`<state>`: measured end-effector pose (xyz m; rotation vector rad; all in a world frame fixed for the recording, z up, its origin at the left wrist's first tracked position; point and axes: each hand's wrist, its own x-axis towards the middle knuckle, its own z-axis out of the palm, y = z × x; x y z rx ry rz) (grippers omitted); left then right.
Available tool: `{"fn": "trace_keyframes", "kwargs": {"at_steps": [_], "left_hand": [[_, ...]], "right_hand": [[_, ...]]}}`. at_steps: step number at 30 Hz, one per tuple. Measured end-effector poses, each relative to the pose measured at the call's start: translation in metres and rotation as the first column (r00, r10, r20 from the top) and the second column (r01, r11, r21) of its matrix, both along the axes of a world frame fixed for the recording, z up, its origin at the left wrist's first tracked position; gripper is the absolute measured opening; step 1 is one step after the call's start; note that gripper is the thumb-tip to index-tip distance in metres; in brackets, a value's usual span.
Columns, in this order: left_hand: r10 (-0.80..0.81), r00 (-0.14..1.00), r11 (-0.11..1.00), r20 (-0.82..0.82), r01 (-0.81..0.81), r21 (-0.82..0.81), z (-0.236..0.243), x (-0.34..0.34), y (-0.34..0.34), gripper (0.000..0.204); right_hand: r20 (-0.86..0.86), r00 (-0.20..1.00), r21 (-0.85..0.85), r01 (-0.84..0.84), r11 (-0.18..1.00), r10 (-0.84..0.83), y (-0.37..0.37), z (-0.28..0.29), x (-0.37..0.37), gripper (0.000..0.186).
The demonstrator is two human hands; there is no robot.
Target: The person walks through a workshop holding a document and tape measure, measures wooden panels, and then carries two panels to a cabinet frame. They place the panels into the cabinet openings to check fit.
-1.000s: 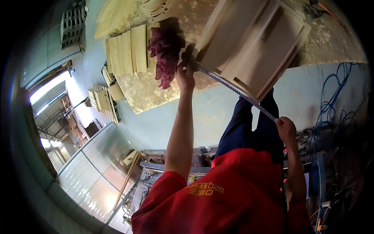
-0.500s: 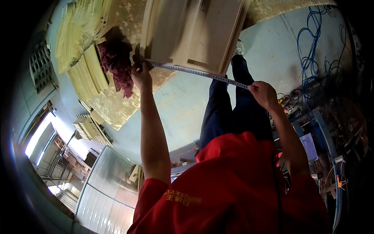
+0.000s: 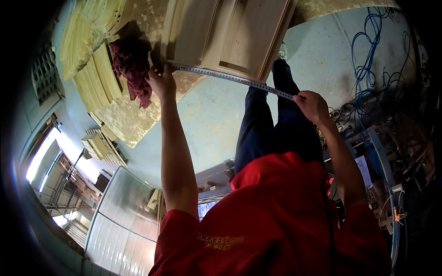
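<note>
We hold a measuring tape [image 3: 235, 78] stretched between our two hands, its long axis running from left to right and sloping down toward our right in this view; it follows the near edge of a pale wooden panel [image 3: 246, 41] with recessed fields, though we cannot tell whether it touches that edge all the way along. Our left hand [image 3: 162, 83] is the nearer one to the panel, right at its near left corner, with the fingers pinching the tape's left end; shadow hides just how the tip sits there. Our right hand [image 3: 313, 106] stands apart from the panel, past its near right corner and closer to our body; its thumb and fingers are pressed together on the tape, so a length of it spans the gap between that corner and the hand. The panel rests on the mottled surface [image 3: 124, 117], its near right corner jutting out beyond the surface's edge in this view, above our dark trousers [image 3: 255, 129]; just left of our left hand lies a crumpled dark red cloth [image 3: 131, 66], with pale wooden strips [image 3: 96, 78] beyond it.
</note>
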<state>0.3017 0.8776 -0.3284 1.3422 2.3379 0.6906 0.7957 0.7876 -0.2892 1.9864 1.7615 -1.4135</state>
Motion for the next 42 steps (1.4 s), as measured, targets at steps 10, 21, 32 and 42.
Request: {"fn": "trace_keyframes", "kwargs": {"at_steps": [10,21,32,42], "left_hand": [[-0.513,0.794,0.858,-0.327,0.46,-0.23,0.03,0.159,0.036,0.099],[-0.525,0.826,0.849,-0.206,0.523,-0.069,0.011,0.163,0.043,0.077],[-0.507,0.846,0.862,-0.168,0.5,-0.085,0.013,0.166,0.045,0.076],[-0.529,0.839,0.846,-0.126,0.533,-0.001,0.0,0.163,0.042,0.077]], "right_hand": [[0.013,1.0,-0.02,0.017,1.0,-0.017,0.001,0.005,-0.001,0.031],[0.039,0.999,-0.049,0.013,0.999,-0.011,0.003,0.004,-0.001,0.034],[0.041,0.999,-0.042,-0.005,0.999,0.006,0.005,0.005,-0.001,0.036],[0.057,0.998,-0.063,0.015,0.998,-0.011,0.008,0.01,-0.003,0.037]]}}
